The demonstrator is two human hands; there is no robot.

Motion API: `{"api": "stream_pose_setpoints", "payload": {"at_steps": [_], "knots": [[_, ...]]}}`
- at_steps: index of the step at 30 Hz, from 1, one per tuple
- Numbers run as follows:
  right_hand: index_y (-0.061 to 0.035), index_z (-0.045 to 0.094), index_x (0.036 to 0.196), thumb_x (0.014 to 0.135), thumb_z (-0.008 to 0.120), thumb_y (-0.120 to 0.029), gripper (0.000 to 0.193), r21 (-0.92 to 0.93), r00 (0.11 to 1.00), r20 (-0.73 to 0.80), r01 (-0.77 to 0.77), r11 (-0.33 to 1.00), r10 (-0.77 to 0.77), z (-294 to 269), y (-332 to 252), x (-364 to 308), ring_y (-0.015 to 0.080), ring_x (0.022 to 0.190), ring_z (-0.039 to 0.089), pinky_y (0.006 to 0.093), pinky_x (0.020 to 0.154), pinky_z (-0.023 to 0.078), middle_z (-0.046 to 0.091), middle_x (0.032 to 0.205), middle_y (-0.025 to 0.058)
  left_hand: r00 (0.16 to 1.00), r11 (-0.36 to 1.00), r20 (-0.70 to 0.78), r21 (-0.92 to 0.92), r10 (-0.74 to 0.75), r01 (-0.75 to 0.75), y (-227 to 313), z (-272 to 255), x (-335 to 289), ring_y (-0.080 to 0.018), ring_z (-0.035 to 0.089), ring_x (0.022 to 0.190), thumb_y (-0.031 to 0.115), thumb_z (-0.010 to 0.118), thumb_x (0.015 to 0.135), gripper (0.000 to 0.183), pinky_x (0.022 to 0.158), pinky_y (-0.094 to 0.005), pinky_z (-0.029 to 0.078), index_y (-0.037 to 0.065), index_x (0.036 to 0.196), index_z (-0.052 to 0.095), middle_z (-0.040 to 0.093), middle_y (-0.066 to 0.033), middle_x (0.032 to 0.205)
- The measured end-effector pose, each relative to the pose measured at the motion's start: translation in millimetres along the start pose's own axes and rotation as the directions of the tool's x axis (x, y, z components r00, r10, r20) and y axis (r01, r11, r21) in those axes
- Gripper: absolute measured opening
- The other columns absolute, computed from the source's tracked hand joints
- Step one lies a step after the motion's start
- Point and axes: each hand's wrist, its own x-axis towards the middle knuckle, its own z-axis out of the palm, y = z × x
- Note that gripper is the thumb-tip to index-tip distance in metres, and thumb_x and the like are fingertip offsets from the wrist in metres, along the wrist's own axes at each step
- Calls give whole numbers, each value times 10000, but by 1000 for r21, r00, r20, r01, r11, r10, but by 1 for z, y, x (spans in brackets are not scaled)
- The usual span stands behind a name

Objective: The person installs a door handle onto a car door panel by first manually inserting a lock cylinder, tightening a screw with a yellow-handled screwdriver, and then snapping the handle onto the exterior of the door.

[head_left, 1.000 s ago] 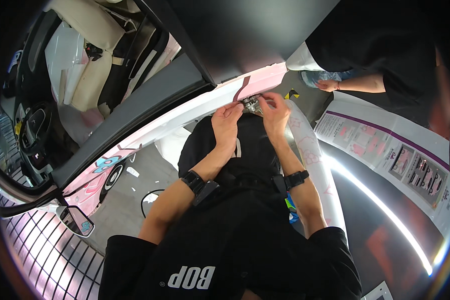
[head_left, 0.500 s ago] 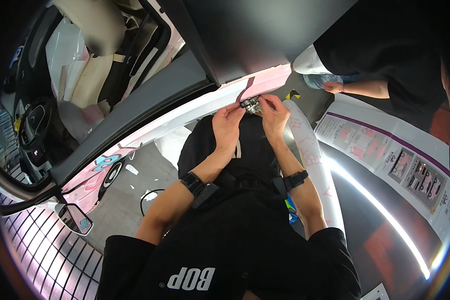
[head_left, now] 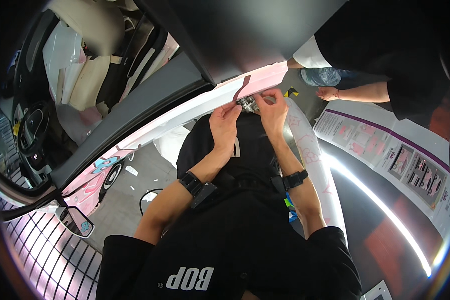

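Observation:
A small silver metal part [head_left: 248,104] with a dark end sits between my two hands, close to the edge of a pink and white car door [head_left: 265,80]. My left hand [head_left: 224,127] pinches its left end between thumb and fingers. On the other end, my right hand [head_left: 274,114] has its thumb and bent fingers closed. The part's exact kind cannot be made out at this size, and I cannot tell whether it is joined to the door. Both wrists wear black straps with dark boxes.
Past the door's window frame lies the car interior with a steering wheel [head_left: 35,122]. A side mirror [head_left: 76,221] juts out at the lower left. To my right stand a patterned white roll [head_left: 310,150] and a printed sheet [head_left: 380,145]. Another person's hand [head_left: 328,93] hangs at the upper right.
The metal part is tilted a little differently between my fingers, and my right fingers have curled over it. The other person's hand has shifted slightly left. The whole view has moved a little.

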Motion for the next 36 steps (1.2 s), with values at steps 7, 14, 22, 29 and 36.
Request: {"api": "stream_pose_setpoints", "payload": {"at_steps": [7, 14, 22, 29, 36], "knots": [[-1, 561, 1184, 780, 813, -98, 485, -38, 974, -187, 121, 992, -126, 10, -18, -3, 302, 1074, 626, 433, 936, 515, 640, 1085, 150, 999, 996, -11, -68, -51, 50, -1, -2, 2, -148, 666, 996, 31, 706, 934, 210, 931, -260, 520, -56, 1120, 661, 708, -102, 1048], [20, 571, 1185, 801, 797, -152, 477, -75, 982, 20, 189, 979, -188, 1, 0, 7, 345, 1093, 643, 451, 958, 486, 667, 1124, 200, 999, 994, 6, -101, 32, -31, -12, -1, 5, -135, 670, 966, 47, 688, 955, 177, 918, -277, 539, -32, 1110, 659, 705, -89, 1045], [11, 628, 1098, 791, 817, -194, 414, -146, 927, 230, 334, 931, -297, -18, -2, 30, 342, 991, 695, 403, 876, 518, 712, 1031, 178, 973, 992, -223, -89, 65, -87, -18, 25, 3, -127, 667, 878, 56, 715, 932, 141, 844, -255, 542, -35, 1016, 648, 700, -78, 966], [-1, 663, 1098, 785, 821, -257, 434, -222, 871, 409, 384, 897, -271, -30, -1, 47, 349, 968, 701, 411, 861, 525, 725, 1026, 184, 935, 987, -323, -27, 144, -161, -17, 33, 2, -106, 646, 783, 36, 729, 892, 117, 758, -233, 514, -35, 939, 649, 697, -57, 851], [-1, 680, 1073, 778, 831, -285, 436, -189, 849, 440, 406, 894, -293, -30, 3, 56, 338, 923, 713, 409, 826, 533, 734, 996, 181, 912, 968, -327, 52, 249, -246, -20, 34, 2, -127, 672, 793, 44, 743, 884, 166, 751, -256, 538, -67, 972, 657, 711, -91, 864]]}}
